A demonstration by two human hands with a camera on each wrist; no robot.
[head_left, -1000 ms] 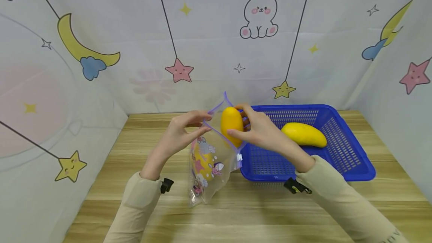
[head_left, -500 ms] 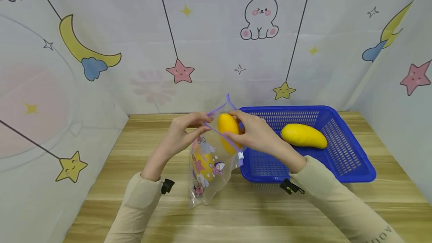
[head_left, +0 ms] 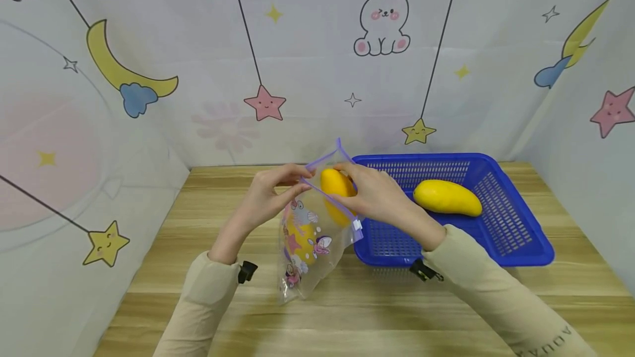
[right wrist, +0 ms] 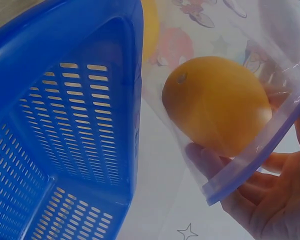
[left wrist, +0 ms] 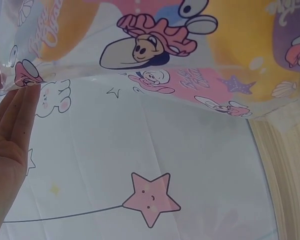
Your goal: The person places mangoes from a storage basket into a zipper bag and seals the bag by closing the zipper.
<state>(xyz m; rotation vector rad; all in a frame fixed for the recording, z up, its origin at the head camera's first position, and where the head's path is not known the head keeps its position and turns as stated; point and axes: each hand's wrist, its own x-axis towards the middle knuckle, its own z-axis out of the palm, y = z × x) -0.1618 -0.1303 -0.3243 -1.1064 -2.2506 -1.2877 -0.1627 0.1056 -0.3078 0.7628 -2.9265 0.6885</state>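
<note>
A clear zip bag with sea-cartoon prints and a purple zip edge hangs with its mouth spread wide. My left hand pinches the near-left edge of that mouth between thumb and fingers. In my right hand is a yellow-orange mango, gripped at the bag's mouth with its lower end inside. The right wrist view shows the mango through the plastic, fingers behind it. Lower in the bag sits another yellow fruit, partly covered by the prints.
A blue perforated basket stands right of the bag, with a long yellow mango lying in it. Both rest on a wooden table. Behind and at the sides hangs a white cartoon-printed cloth.
The mango in my right hand has gone lower and slightly left into the bag's mouth. My right hand moved down and left with it; the left hand stays almost still.
</note>
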